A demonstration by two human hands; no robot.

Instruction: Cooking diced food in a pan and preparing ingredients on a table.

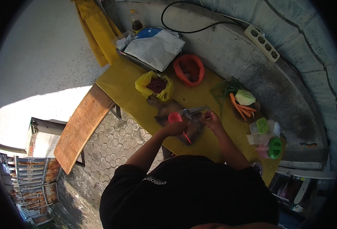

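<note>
My left hand (pixel 175 129) is closed around a pink plastic ladle (pixel 174 117), whose red handle sticks out below the fingers. A metal spoon (pixel 187 114) rises beside that hand, apparently in the same grip. To its right, my right hand (pixel 212 121) has its fingers bunched together; a small pale thing shows at the fingertips, too small to make out. Both hands are above a dark wooden cutting board (pixel 171 107). Across the board lies a knife (pixel 196 109), its blade partly behind the spoon.
On the yellow table (pixel 120 83) are a yellow bag (pixel 140 84) of dark red food, a red bag (pixel 198 78), carrots (pixel 236 106) with cabbage (pixel 245 97), and a green-lidded container (pixel 275 148). A power strip (pixel 261 43) rests on the ledge. A wooden bench (pixel 81 126) stands left.
</note>
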